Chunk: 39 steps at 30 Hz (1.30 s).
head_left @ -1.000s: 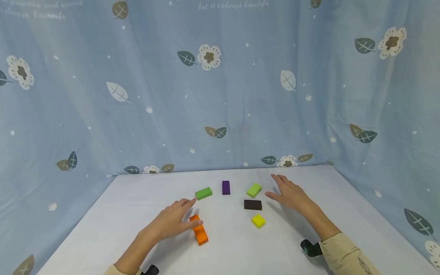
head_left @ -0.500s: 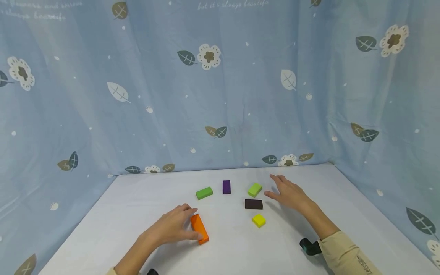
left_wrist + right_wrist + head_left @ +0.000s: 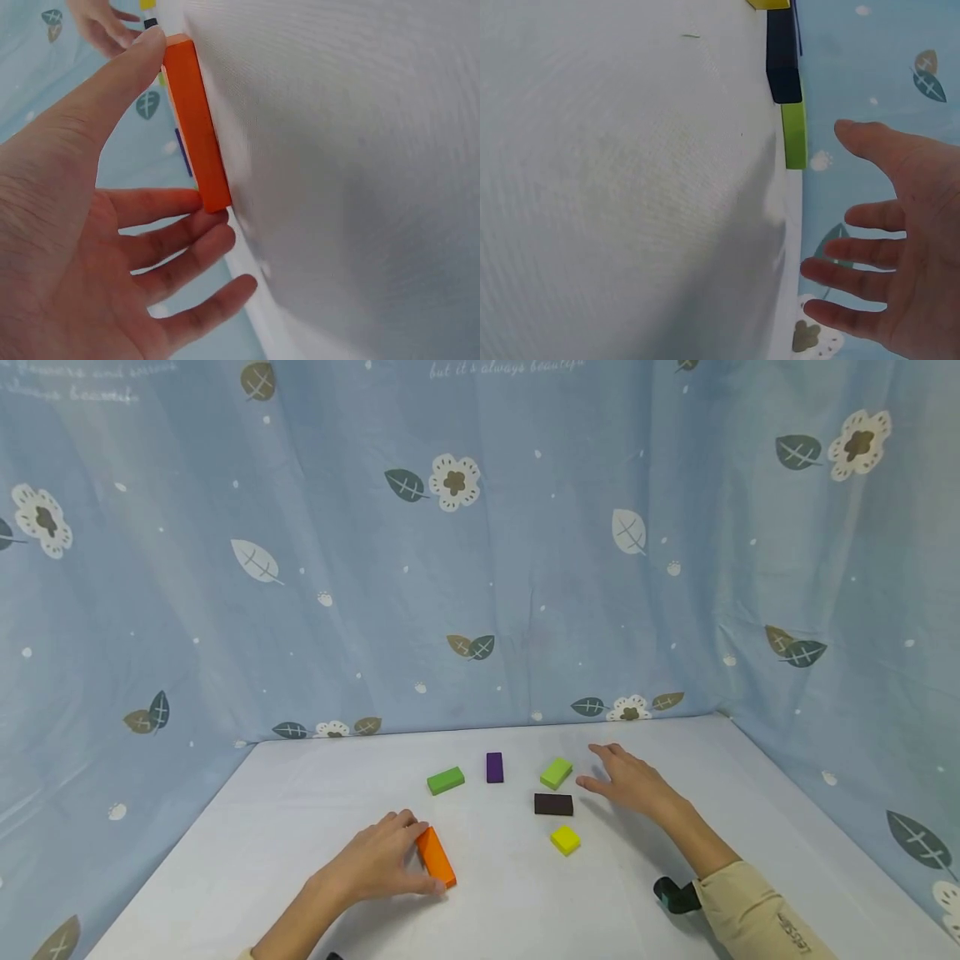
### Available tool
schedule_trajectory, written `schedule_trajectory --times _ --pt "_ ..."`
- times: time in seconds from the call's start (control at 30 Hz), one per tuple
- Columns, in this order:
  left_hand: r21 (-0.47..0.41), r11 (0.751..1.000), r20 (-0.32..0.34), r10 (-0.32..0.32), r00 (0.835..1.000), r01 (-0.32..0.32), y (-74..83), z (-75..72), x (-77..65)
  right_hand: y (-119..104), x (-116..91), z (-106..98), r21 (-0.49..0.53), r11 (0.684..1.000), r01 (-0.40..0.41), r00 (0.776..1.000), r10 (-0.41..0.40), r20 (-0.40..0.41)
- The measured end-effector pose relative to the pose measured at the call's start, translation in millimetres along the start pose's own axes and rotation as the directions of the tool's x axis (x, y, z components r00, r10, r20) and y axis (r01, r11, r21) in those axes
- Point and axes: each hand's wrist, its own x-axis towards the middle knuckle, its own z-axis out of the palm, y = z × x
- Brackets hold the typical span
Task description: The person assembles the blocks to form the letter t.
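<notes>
An orange block point(image 3: 436, 857) lies on the white table, long and rectangular. My left hand point(image 3: 378, 862) pinches it lengthwise, thumb at the near end and index finger at the far end. In the left wrist view the thumb tip meets one end of the orange block point(image 3: 196, 124), and the other fingers spread out below. My right hand point(image 3: 628, 783) hovers above the table with fingers apart, holding nothing. Nearest to it are a light green block point(image 3: 557, 773) and a dark brown block point(image 3: 553, 805). The right wrist view shows the palm point(image 3: 930, 247) beside the light green block.
Toward the back of the table point(image 3: 300, 793) lie a green block point(image 3: 446, 781) and a purple block point(image 3: 494, 767). A small yellow block point(image 3: 566, 840) sits right of centre. A blue patterned curtain point(image 3: 480, 568) stands behind the table and along both sides.
My left hand has come down and back, its thumb moving from over the orange block to its near end, and now grips it. The right hand has hardly moved.
</notes>
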Motion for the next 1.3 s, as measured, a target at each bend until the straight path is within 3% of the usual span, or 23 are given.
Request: schedule_trajectory --times 0.2,0.37,0.63,1.3 --pt "0.005 1.0 -0.009 0.01 1.0 -0.01 -0.9 2.3 1.1 1.8 4.0 4.0 0.033 0.999 0.017 1.0 -0.017 -0.023" --pt "0.006 1.0 -0.015 0.013 1.0 -0.013 -1.8 2.5 1.5 1.7 14.3 6.3 0.124 0.992 0.009 0.999 -0.004 -0.039" --pt "0.006 1.0 -0.022 0.014 1.0 -0.014 -3.8 4.8 1.4 -5.2 32.3 16.0 0.166 0.986 0.0 1.0 0.003 -0.014" --pt "-0.02 1.0 -0.036 0.014 0.999 -0.014 -3.9 5.1 2.5 -17.7 40.4 24.2 0.109 0.994 0.008 1.0 -0.007 -0.008"
